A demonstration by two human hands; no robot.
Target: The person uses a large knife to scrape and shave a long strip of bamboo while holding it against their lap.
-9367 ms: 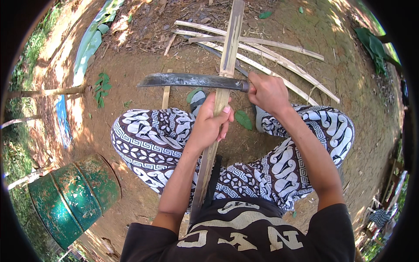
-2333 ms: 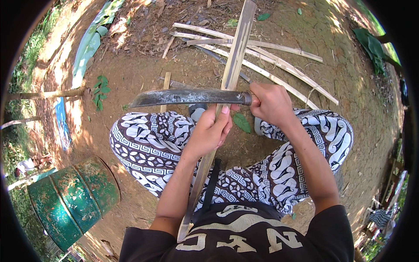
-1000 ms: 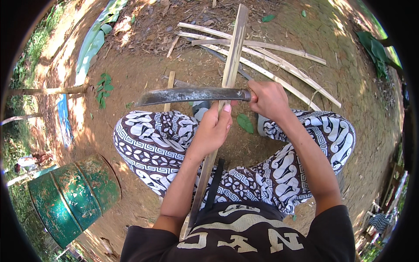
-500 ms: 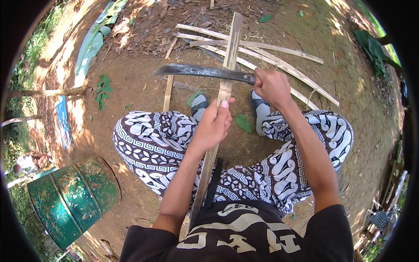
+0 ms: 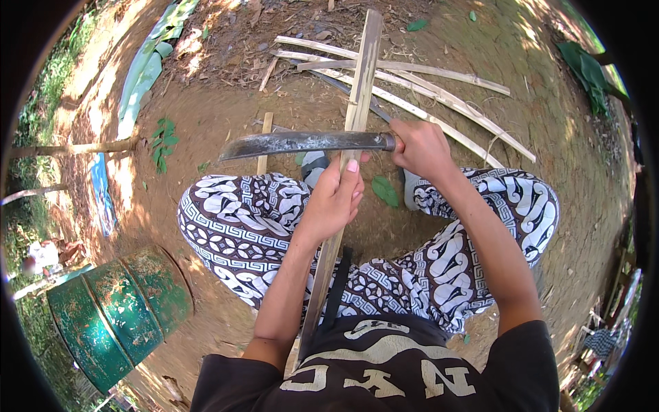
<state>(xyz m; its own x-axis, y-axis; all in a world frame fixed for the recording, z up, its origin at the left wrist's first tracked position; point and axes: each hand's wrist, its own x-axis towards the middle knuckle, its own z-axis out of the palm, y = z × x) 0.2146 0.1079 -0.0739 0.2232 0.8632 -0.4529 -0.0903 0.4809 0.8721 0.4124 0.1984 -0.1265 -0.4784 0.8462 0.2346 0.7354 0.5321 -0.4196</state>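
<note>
Daylight here, and soft, even shade lies over the middle of the bare brown earth ground. Out at its left edge, sun breaks through in blown-out white patches! A glint sits on the rusty green metal drum, a dull sheen on the dark curved steel machete blade, crisp at centre. Fisheye curvature bows the rim, fine detail smears there, and the corners drop to black.

Drum, metal, ribbed, green paint flaked with rust, lower left. Banana leaf, long, pale green, upper left. Plastic sheet, blue, crumpled, below a bare pole. Sprig, green, several leaflets, on brown earth. Cloth, checked, lower right. Large leaf, dark green, upper right.
</note>
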